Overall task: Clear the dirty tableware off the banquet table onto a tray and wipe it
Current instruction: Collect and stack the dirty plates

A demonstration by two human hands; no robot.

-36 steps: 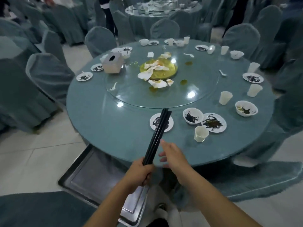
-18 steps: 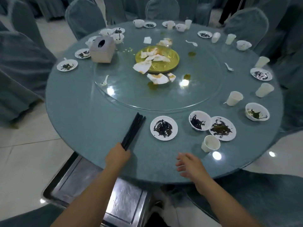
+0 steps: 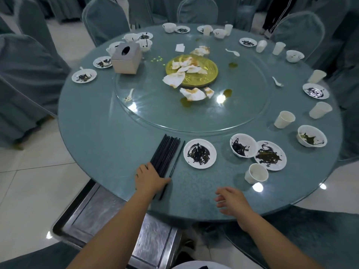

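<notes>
Head view, looking down on a banquet setting. A large round desk (image 3: 97, 152) with a teal cloth under a glossy top fills the picture, and a clear glass turntable (image 3: 155, 113) sits at its centre.

On the near left of the desk lies a bundle of long black chopsticks (image 3: 165, 154), their far ends fanned out and one stick lying slightly apart on the right. The left hand (image 3: 149, 179) rests palm down on their near ends, thumb stretched across them. The right hand (image 3: 231, 200) hovers over the near edge, fingers loosely spread, holding nothing.

Just right of the chopsticks is a small white plate smeared with dark scraps (image 3: 200, 153). Further right are a white bowl (image 3: 243, 145), a second soiled plate (image 3: 270, 155) and a white paper cup (image 3: 256, 173). More plates, bowls and cups ring the far rim.

A rectangular metal tray (image 3: 93, 216) sits low on the near left, partly under the desk edge, with nothing visible on it.

The chopsticks look light, stiff and smooth, so they will probably roll and slide apart on the glossy surface. It seems wisest to square them up, then wrap the whole bundle near its middle. The plates look rigid and breakable, best taken by the clean rim. The paper cup would likely crush if squeezed.
</notes>
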